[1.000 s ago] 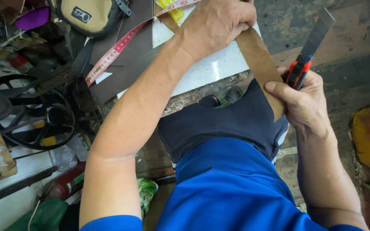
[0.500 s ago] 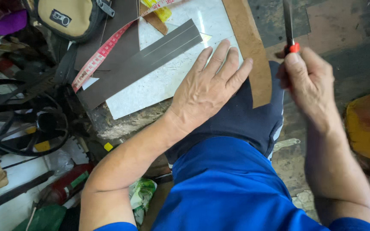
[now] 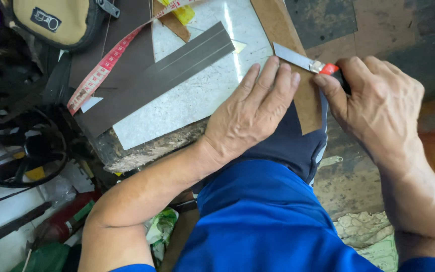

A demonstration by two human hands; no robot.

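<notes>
My left hand (image 3: 250, 113) lies flat, fingers spread, pressing on the brown leather strip (image 3: 283, 30) where it crosses the edge of a pale marble slab (image 3: 197, 95). My right hand (image 3: 378, 106) grips a red-handled utility knife (image 3: 308, 63), its blade laid on the brown strip just right of my left fingertips. A dark grey leather strip (image 3: 162, 75) with scored lines lies diagonally on the slab. A red and yellow measuring tape (image 3: 109, 63) runs across its upper left.
A tan pouch (image 3: 59, 20) sits at the top left. Black straps and coiled cords (image 3: 21, 151) crowd the left side, with a red canister (image 3: 66, 219) below. My blue garment (image 3: 263, 221) fills the bottom centre. Worn floor (image 3: 388, 30) lies at right.
My left hand slid down from the strip's far end and now presses flat near its lower part. The knife, held upright beside the strip, has come down with its blade on the leather.
</notes>
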